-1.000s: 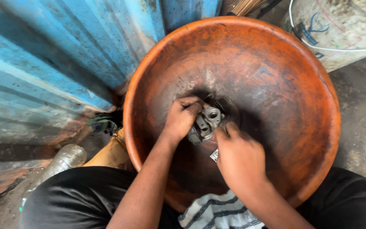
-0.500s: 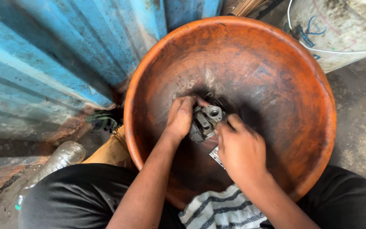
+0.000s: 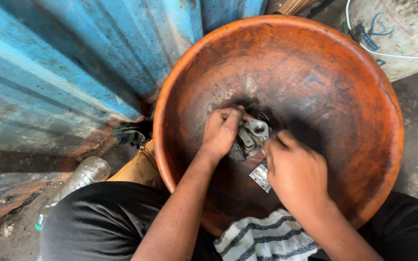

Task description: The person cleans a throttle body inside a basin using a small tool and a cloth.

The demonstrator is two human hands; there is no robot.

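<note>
Hands meet at the bottom of a big round rust-orange metal basin [image 3: 364, 96], whose inner wall is dark and smeared toward the middle. The left hand [image 3: 221, 130] comes in from the lower left, its fingers curled over the top and near side of a small grey metal machine part [image 3: 250, 137] with a round bore on its upper face; its grip is closed on that part. The right hand [image 3: 293, 169] reaches in from the lower right and presses against the same part from the other side, thumb pointing up toward the bore. Its fingers are folded tight, and a small flat silvery tag or blade [image 3: 261, 176] sticks out just below them; whether the right hand's grip is on this piece or on the part itself I cannot tell. The part sits low in the basin, at its centre, between the two hands.

A striped white-and-dark cloth [image 3: 267, 239] lies at the basin's near rim, over the person's lap in black trousers [image 3: 97, 222]. To the left stands a blue corrugated metal sheet [image 3: 64, 63], with a clear plastic bottle [image 3: 76, 179] lying on the dirty ground near it. A whitish sack [image 3: 402, 34] stands beyond the basin's far right edge.
</note>
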